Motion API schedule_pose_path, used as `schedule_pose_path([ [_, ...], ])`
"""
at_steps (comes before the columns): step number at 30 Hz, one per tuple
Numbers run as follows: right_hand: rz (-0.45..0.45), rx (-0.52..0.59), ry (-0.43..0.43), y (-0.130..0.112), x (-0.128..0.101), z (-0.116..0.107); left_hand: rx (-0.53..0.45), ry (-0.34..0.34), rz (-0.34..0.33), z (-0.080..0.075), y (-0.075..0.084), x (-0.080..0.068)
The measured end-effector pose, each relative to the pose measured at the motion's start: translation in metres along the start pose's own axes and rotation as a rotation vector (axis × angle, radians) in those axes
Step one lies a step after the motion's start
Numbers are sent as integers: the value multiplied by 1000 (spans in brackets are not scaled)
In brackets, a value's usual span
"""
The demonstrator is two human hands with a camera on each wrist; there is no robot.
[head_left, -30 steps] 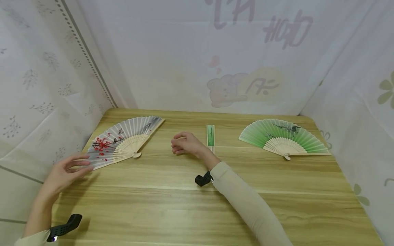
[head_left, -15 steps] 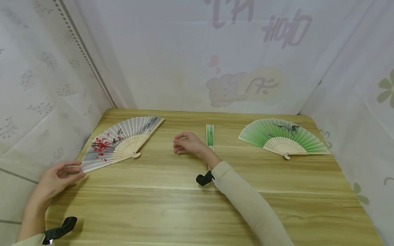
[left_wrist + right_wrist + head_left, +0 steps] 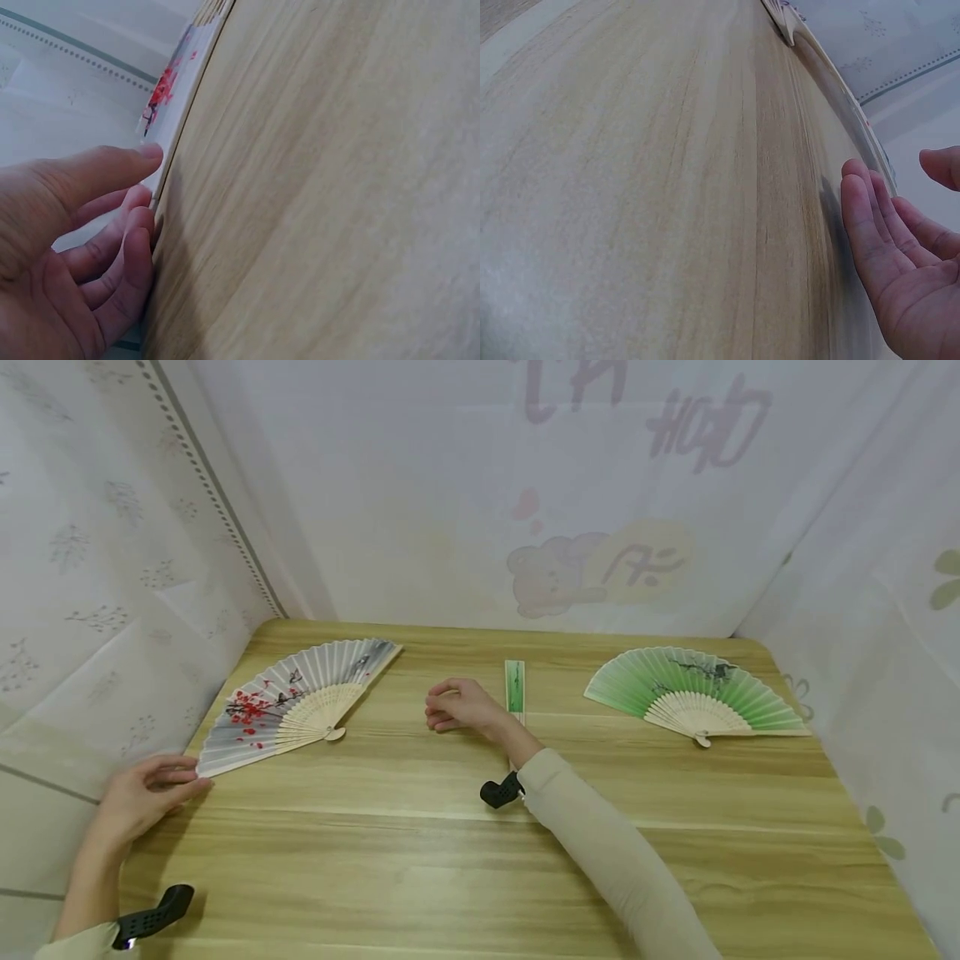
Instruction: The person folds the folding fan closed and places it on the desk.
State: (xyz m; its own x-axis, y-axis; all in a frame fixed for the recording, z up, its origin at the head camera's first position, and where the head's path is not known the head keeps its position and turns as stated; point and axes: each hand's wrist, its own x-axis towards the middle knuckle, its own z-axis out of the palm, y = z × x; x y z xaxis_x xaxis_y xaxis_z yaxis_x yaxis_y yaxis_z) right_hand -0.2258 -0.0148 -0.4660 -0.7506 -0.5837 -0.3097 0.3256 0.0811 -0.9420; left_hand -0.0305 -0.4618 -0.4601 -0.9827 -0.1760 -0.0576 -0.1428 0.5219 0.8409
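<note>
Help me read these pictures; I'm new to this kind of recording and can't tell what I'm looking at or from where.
No machine here: a person works with two bare hands. The wide picture comes from a camera on the head, looking down at a wooden table. The two close pictures come from cameras strapped to the wrists.

On the table lie an open white fan with red blossoms, a folded green fan and an open green fan.

The left hand sits at the table's left edge, its fingertips at the white fan's outer corner; a firm grip is not visible. The right hand rests loosely curled on the table beside the folded fan, holding nothing.
</note>
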Motion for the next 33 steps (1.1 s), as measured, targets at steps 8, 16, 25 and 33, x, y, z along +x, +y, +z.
schedule_pose_path([
  [8,1,-14,-3,2,2,2,149,48,-116,1,0,-1],
  [16,13,-2,0,4,3,6,186,107,-71,7,-3,0],
  [25,7,31,-5,7,6,17,155,129,-101,9,-1,1],
  [33,-7,58,9,9,8,25,197,140,-94,10,-4,0],
])
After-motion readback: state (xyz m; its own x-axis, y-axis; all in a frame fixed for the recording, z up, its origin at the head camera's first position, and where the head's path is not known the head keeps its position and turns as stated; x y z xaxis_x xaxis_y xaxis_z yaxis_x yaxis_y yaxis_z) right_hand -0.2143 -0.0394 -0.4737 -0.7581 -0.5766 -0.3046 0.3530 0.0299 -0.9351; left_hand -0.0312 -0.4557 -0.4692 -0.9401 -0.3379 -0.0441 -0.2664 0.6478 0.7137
